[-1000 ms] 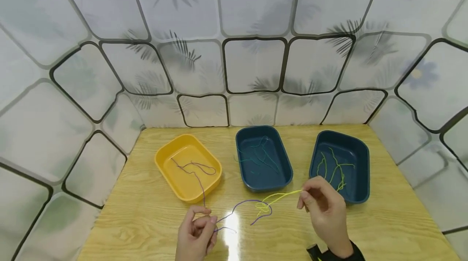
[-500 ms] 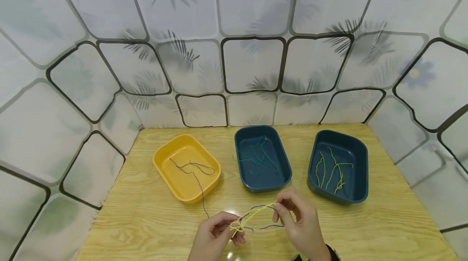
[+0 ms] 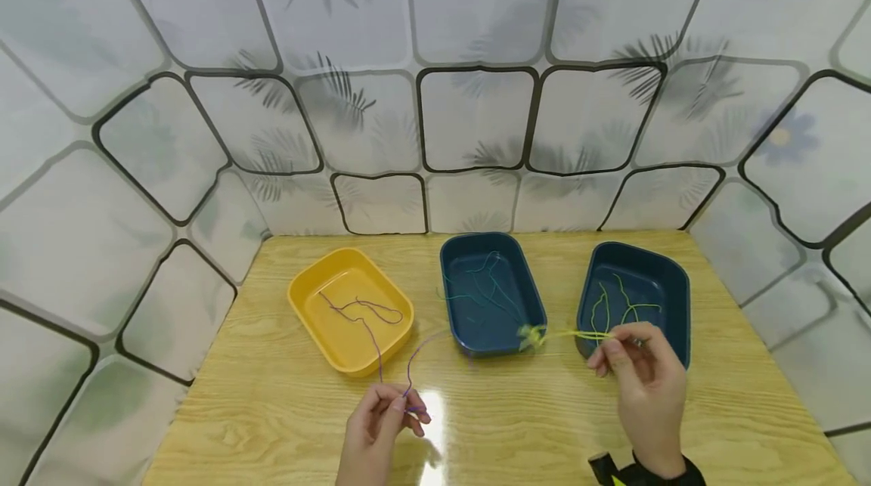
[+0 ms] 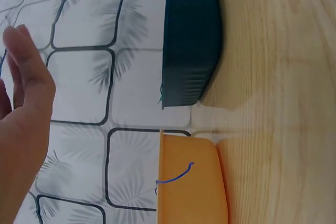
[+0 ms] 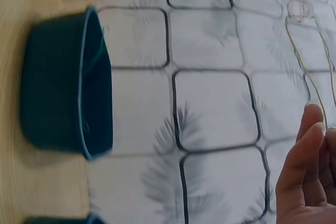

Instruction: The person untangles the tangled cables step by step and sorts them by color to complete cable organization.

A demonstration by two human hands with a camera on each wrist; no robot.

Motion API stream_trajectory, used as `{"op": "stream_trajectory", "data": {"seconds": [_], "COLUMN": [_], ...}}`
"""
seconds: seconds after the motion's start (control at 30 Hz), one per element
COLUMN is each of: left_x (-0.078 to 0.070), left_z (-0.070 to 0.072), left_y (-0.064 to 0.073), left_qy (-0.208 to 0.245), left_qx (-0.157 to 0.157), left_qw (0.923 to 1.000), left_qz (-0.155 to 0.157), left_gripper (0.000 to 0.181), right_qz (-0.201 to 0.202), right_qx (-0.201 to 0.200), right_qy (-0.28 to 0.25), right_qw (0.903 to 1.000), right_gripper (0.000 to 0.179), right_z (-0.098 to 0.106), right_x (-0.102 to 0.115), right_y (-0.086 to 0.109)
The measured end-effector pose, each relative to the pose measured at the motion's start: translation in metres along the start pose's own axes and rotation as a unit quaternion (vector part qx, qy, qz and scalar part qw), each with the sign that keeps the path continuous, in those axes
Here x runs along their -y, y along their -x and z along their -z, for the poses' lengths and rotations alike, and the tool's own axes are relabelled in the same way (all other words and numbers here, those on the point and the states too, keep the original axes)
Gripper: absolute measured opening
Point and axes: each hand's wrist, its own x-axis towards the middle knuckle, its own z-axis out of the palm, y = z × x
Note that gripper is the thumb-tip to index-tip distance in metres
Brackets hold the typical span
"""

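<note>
Low in the head view, my left hand (image 3: pixel 381 423) pinches a purple string (image 3: pixel 409 371) between thumb and fingers. Its free part arcs up and right toward the middle tray. My right hand (image 3: pixel 646 388), in front of the right tray, pinches a yellow string (image 3: pixel 574 334) at one end. The string stretches left to a blurred tangle over the middle tray's near right corner. In the right wrist view, a loop of the yellow string (image 5: pixel 300 59) rises from the fingertips. The left wrist view shows my left hand (image 4: pixel 29 103) at its edge, the pinch mostly hidden.
A yellow tray (image 3: pixel 347 283) holds purple string, one end hanging over its near edge. The middle dark blue tray (image 3: pixel 463 331) holds green strings; the right dark blue tray (image 3: pixel 675 312) holds yellow-green ones. A patterned curtain (image 3: pixel 469 123) stands behind the wooden table (image 3: pixel 517 425).
My hands came together over the strings, then parted. The right hand moved right with the yellow string and its tangle, now apart from the purple string; the left hand moved back left.
</note>
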Motion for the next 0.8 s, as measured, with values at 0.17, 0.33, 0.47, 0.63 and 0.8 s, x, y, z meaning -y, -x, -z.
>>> {"op": "stream_trajectory", "data": {"seconds": [0.17,0.33,0.47,0.63,0.8], "left_x": [0.0,0.001,0.003,0.005,0.005], "left_z": [0.002,0.002,0.0,-0.001,-0.001], "left_y": [0.003,0.002,0.002,0.002,0.003], "left_qy": [-0.008,0.004,0.02,0.016,0.012], "left_qx": [-0.051,-0.06,-0.054,-0.056,-0.056], "left_qw": [0.9986,0.9981,0.9983,0.9983,0.9983], "left_qz": [0.015,0.015,0.007,0.008,0.006], "left_gripper": [0.011,0.01,0.009,0.004,0.005], "right_qz": [-0.049,-0.118,-0.186,-0.233,-0.184], "right_qx": [-0.128,-0.186,-0.191,-0.161,-0.134], "right_qy": [0.115,0.346,0.413,0.472,0.524], "right_qw": [0.9839,0.9119,0.8711,0.8352,0.8204], "right_gripper": [0.012,0.018,0.017,0.02,0.017], "right_z": [0.036,0.073,0.097,0.107,0.108], "right_x": [0.007,-0.015,-0.04,-0.057,-0.065], "right_y": [-0.015,-0.02,-0.013,-0.005,-0.001]}}
